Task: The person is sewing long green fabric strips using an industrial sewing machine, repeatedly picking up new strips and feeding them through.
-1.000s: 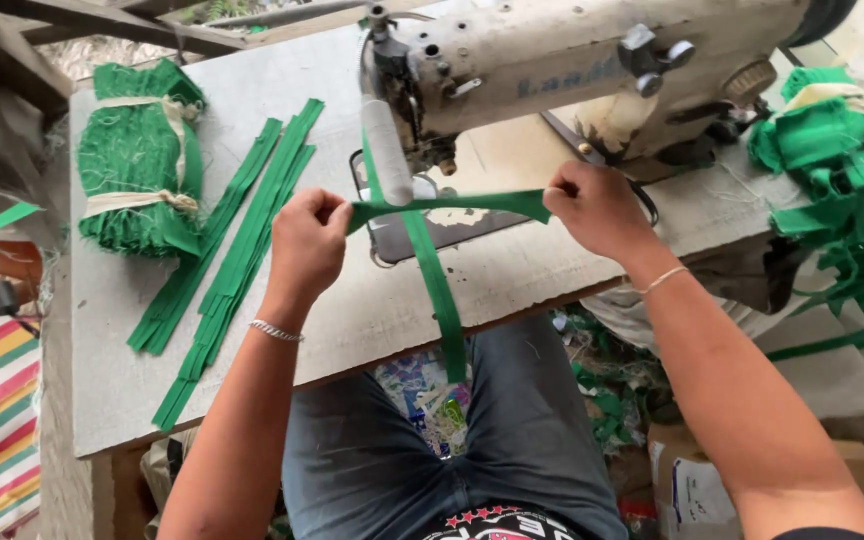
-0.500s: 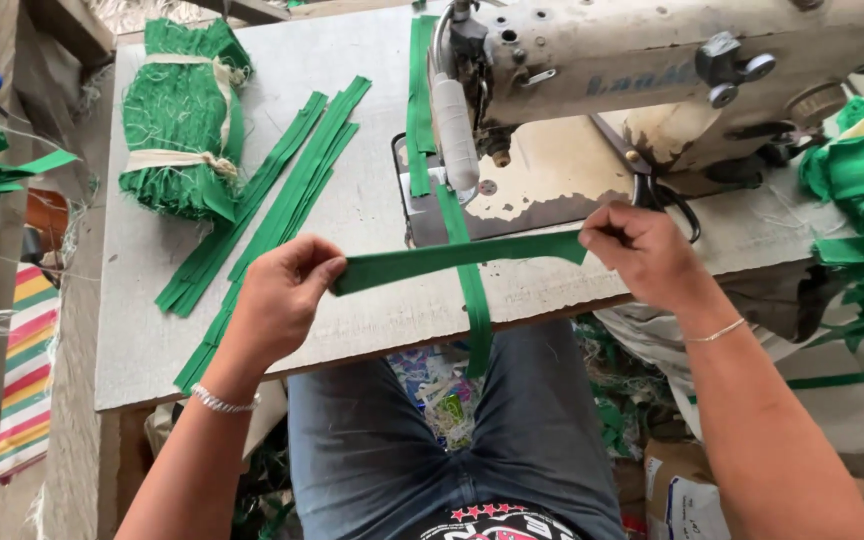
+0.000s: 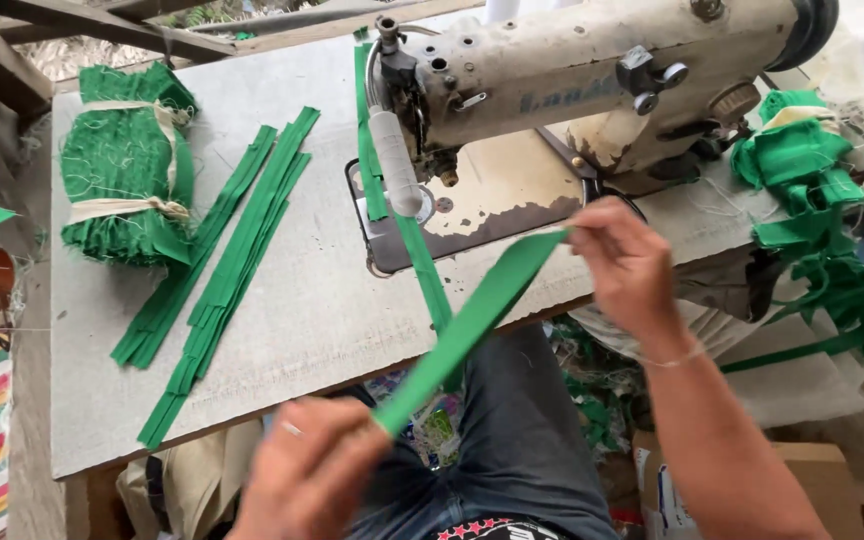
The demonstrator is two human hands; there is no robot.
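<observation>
The left hand (image 3: 307, 480) has dropped to the lap and the right hand (image 3: 627, 265) holds high — each grip pinching an end of the green strap (image 3: 472, 320), now slanting taut off the counter (image 3: 302, 300) — freed from the sewing machine (image 3: 572, 70).

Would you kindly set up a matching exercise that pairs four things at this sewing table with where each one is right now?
Things:
1. green strip
2. tied bundle
3. loose strips
4. heap of green pieces

Places:
A. far left of the table, bound with pale ties
B. stretched between the left hand and right hand
C. right of the sewing machine
D. flat on the table, between the bundle and the machine

Pairs: 1-B, 2-A, 3-D, 4-C
</observation>
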